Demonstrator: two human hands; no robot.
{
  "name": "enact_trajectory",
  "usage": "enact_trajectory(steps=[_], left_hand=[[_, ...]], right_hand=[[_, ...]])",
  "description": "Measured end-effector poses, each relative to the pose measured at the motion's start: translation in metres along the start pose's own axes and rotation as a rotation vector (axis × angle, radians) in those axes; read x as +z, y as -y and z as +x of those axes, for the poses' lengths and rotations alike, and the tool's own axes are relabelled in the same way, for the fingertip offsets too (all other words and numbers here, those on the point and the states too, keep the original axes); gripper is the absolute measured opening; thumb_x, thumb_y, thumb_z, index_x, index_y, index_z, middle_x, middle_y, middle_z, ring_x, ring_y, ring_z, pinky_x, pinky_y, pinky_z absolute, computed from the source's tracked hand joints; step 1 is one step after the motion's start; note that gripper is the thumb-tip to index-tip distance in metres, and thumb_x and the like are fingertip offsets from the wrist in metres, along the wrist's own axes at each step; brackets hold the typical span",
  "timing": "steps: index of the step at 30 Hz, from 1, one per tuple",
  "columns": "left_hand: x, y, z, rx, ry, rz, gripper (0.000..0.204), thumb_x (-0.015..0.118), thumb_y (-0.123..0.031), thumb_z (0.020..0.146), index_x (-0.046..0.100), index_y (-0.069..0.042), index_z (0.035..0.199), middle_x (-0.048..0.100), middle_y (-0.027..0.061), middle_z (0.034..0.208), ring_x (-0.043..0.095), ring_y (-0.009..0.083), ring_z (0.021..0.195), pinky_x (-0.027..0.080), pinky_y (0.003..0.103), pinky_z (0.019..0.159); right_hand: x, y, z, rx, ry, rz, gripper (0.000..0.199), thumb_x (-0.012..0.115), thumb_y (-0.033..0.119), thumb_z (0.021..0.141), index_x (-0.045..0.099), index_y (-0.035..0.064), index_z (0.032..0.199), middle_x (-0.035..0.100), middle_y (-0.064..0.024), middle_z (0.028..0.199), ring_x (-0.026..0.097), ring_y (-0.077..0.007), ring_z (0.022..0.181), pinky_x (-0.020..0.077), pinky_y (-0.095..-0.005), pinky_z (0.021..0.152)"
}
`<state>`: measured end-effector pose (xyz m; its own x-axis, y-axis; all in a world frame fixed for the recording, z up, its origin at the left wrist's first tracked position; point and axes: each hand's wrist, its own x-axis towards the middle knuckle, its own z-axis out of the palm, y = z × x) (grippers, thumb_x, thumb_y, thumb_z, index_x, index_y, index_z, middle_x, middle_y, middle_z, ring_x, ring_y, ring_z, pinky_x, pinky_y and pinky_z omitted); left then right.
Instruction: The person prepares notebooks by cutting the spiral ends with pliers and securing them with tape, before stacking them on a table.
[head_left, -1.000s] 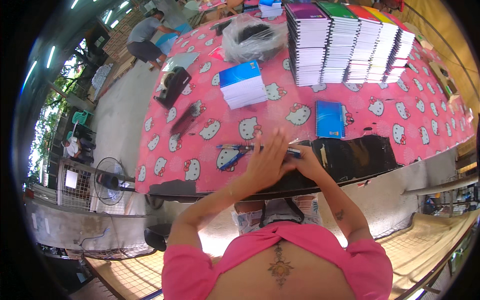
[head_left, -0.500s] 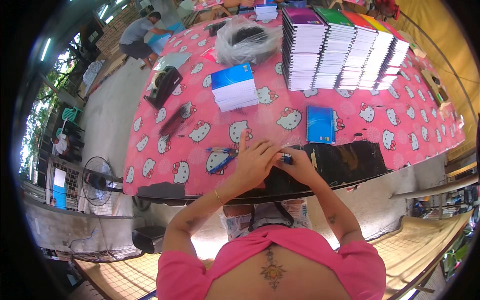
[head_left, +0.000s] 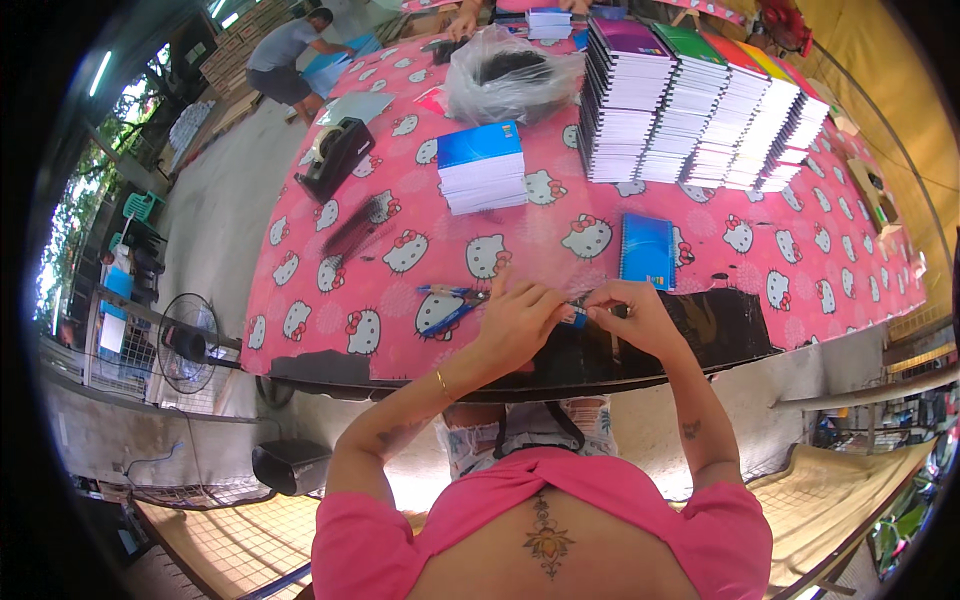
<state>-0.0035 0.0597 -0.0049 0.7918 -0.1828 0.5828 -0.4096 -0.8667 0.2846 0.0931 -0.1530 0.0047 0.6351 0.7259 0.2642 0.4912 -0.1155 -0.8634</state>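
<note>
In the head view, a small blue object (head_left: 574, 317) is pinched between the fingers of the left hand (head_left: 520, 318) and the right hand (head_left: 632, 312), just above the pink worktop (head_left: 800, 270). A blue notebook (head_left: 647, 251) lies just beyond the fingers; blue pens (head_left: 448, 305) lie left of them.

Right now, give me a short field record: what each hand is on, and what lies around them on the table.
left hand: pinching a small blue item, fingers closed on it
right hand: gripping the same item from the other side
item identity: too small to tell
work surface: black sheet on pink patterned tablecloth
nearby: blue pens, blue notebook
farther: stacked notebooks, tape dispenser
</note>
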Motion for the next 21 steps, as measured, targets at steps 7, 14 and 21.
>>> enact_trajectory(steps=[7,14,21], left_hand=[[-0.002,-0.01,-0.001,0.069,-0.065,0.006,0.023,0.074,-0.016,0.086,0.067,-0.008,0.106,0.061,0.0052,0.086,0.056,0.0254,0.079,0.042,0.042,0.074],[-0.037,0.027,-0.003,-0.125,-0.066,-0.152,0.038,0.073,-0.022,0.088,0.063,-0.006,0.12,0.064,0.0151,0.116,0.06,0.0353,0.107,0.046,0.044,0.095],[-0.077,0.088,-0.066,-0.095,0.286,0.283,0.045,0.064,-0.029,0.095,0.055,-0.006,0.133,0.064,0.0192,0.114,0.061,0.0404,0.108,0.049,0.05,0.092]], right_hand=[[0.035,-0.001,-0.005,-0.023,-0.341,-0.298,0.016,0.072,0.003,0.083,0.07,0.0018,0.099,0.068,-0.0094,0.086,0.061,-0.0159,0.071,0.0476,-0.0302,0.063],[0.038,0.005,-0.016,0.309,0.036,-0.076,0.036,0.073,0.004,0.08,0.069,0.0066,0.115,0.069,-0.015,0.111,0.067,-0.0333,0.096,0.0545,-0.0349,0.082],[0.061,-0.034,-0.032,-0.193,-0.12,-0.604,0.045,0.07,0.002,0.076,0.067,0.0077,0.12,0.063,-0.0117,0.129,0.058,-0.0335,0.121,0.0485,-0.0442,0.099]])
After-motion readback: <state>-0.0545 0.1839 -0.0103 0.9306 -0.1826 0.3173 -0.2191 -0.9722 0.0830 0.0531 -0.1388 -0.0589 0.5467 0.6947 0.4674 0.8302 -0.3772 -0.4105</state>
